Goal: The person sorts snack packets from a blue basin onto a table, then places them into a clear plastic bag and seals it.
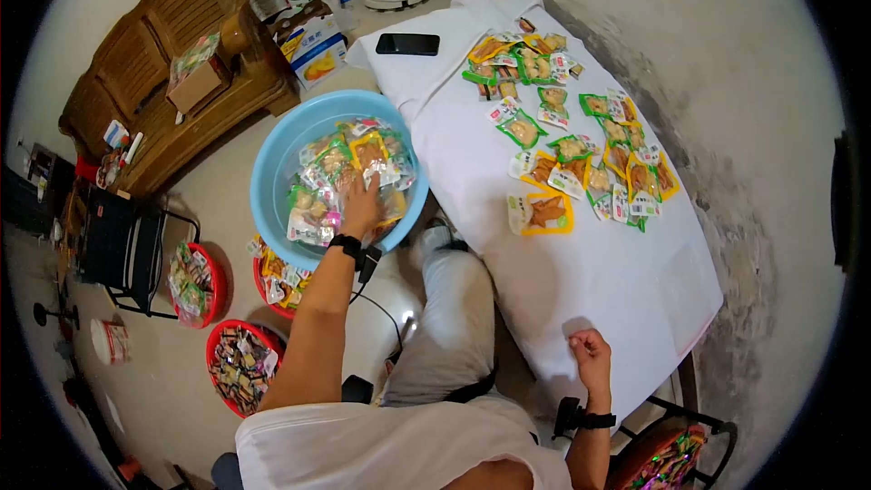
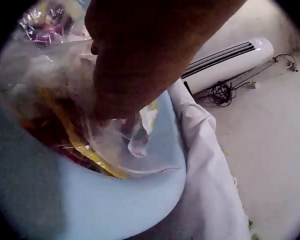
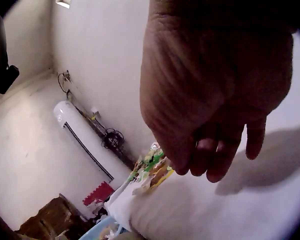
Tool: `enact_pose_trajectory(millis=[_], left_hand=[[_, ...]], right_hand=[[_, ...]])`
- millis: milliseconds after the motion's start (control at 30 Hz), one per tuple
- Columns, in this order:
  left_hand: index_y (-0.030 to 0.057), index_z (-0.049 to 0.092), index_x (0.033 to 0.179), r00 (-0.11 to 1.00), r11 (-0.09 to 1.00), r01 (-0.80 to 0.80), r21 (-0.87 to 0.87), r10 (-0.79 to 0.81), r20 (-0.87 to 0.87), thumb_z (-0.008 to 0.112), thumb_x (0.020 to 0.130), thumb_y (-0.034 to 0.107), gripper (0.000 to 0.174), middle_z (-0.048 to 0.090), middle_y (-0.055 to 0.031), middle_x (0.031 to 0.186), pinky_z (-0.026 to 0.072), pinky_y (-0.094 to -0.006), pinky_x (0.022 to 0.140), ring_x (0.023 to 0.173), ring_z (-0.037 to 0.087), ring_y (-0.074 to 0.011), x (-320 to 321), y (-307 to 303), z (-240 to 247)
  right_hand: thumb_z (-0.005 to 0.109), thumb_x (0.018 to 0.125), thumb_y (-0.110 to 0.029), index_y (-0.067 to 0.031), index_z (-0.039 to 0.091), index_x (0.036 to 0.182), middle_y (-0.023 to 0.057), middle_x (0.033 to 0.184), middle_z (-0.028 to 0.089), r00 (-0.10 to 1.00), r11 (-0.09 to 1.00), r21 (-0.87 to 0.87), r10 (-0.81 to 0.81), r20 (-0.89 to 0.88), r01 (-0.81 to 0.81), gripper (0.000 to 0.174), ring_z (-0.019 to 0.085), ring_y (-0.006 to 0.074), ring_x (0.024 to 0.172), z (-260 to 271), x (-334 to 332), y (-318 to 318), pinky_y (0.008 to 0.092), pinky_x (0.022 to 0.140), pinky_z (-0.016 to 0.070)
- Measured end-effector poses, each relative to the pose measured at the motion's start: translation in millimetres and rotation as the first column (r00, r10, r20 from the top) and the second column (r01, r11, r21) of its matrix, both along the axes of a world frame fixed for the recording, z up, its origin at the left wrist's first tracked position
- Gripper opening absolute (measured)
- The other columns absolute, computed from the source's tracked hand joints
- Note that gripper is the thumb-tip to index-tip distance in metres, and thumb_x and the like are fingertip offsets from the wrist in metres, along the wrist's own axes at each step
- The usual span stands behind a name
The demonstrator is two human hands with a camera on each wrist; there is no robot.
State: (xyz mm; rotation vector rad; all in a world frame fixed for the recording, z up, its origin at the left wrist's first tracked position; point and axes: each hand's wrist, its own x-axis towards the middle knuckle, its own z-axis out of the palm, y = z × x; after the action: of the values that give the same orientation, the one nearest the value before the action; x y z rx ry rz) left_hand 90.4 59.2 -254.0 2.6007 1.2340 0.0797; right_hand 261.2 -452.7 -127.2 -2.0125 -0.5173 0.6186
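Note:
A light blue basin (image 1: 263, 177), heaped with small snack packets, stands left of the table. My left hand (image 1: 361, 207) reaches in over its near side, fingers extended on the packets, beside a yellow-edged snack packet (image 1: 369, 152). In the left wrist view that hand (image 2: 135, 65) hides its own fingertips, with clear plastic film (image 2: 135, 162) around it. My right hand (image 1: 592, 361) hovers by the table's near edge, fingers loosely curled and holding nothing. The right wrist view shows this hand (image 3: 215, 100) above the white cloth. Green- and yellow-edged packets (image 1: 549, 212) lie across the table's far part.
The white-clothed table (image 1: 626, 281) fills the right side, with a black phone (image 1: 408, 44) at its far left corner. Red tubs of packets (image 1: 218, 345) sit on the floor at left. A wooden bench (image 1: 150, 63) stands behind. A basket of packets (image 1: 667, 458) is at lower right.

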Motion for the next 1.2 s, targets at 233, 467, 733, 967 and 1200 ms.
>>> enact_pose_trajectory(millis=[233, 467, 733, 967, 1200], left_hand=[[0.0069, 0.026, 0.139, 0.999, 1.000, 0.025, -0.003, -0.025, -0.046, 0.063, 0.075, 0.030, 0.078, 0.015, -0.0286, 0.144, 0.0330, -0.0554, 0.097, 0.130, 0.025, -0.0434, 0, -28, 15], [0.0019, 0.043, 0.126, 0.983, 0.993, 0.077, -0.091, -0.090, -0.159, 0.065, 0.074, 0.027, 0.062, 0.029, -0.0328, 0.136, 0.0370, -0.0451, 0.098, 0.120, 0.036, -0.0457, 24, -23, 42], [0.0026, 0.048, 0.125, 0.715, 0.828, 0.560, 0.004, -0.485, 0.504, 0.066, 0.077, 0.017, 0.053, 0.045, -0.0261, 0.128, 0.0325, -0.0408, 0.103, 0.122, 0.040, -0.0378, 140, -184, 142], [0.0043, 0.053, 0.121, 0.499, 0.532, 0.846, -0.043, -0.759, 0.419, 0.062, 0.082, 0.022, 0.044, 0.048, -0.0217, 0.127, 0.0332, -0.0406, 0.103, 0.121, 0.042, -0.0365, 208, -322, 134], [0.0061, 0.057, 0.117, 0.426, 0.397, 0.902, -0.172, -0.748, 0.508, 0.064, 0.082, 0.016, 0.037, 0.046, -0.0231, 0.129, 0.0431, -0.0379, 0.093, 0.118, 0.045, -0.0355, 180, -404, 115]], right_hand=[[0.060, 0.084, -0.007, -0.0006, 0.060, 0.084, 0.0005, 0.077, 0.058, 0.999, 0.999, 0.019, -0.047, -0.017, 0.047, 0.006, 0.052, 0.0080, 0.070, -5, -3, -9, 0.0224, 0.064, 0.0428], [0.063, 0.080, -0.010, -0.0023, 0.063, 0.088, 0.0144, 0.084, 0.059, 0.990, 0.995, 0.018, -0.100, 0.103, 0.099, 0.011, 0.061, 0.0265, 0.078, -11, -9, -25, 0.0337, 0.068, 0.0497], [0.065, 0.074, -0.011, -0.0047, 0.059, 0.099, 0.0159, 0.101, 0.057, 0.805, 0.952, -0.095, -0.189, 0.563, 0.290, 0.027, 0.052, 0.0338, 0.100, -10, 21, -61, 0.0405, 0.083, 0.0449], [0.069, 0.068, -0.010, -0.0050, 0.050, 0.119, 0.0183, 0.119, 0.050, 0.625, 0.802, -0.174, -0.287, 0.726, 0.572, 0.054, 0.045, 0.0344, 0.111, -16, 68, -116, 0.0442, 0.088, 0.0414], [0.061, 0.073, -0.010, -0.0058, 0.057, 0.105, 0.0113, 0.107, 0.056, 0.551, 0.632, -0.380, -0.091, 0.830, 0.676, 0.032, 0.052, 0.0282, 0.101, -18, 145, -165, 0.0467, 0.087, 0.0379]])
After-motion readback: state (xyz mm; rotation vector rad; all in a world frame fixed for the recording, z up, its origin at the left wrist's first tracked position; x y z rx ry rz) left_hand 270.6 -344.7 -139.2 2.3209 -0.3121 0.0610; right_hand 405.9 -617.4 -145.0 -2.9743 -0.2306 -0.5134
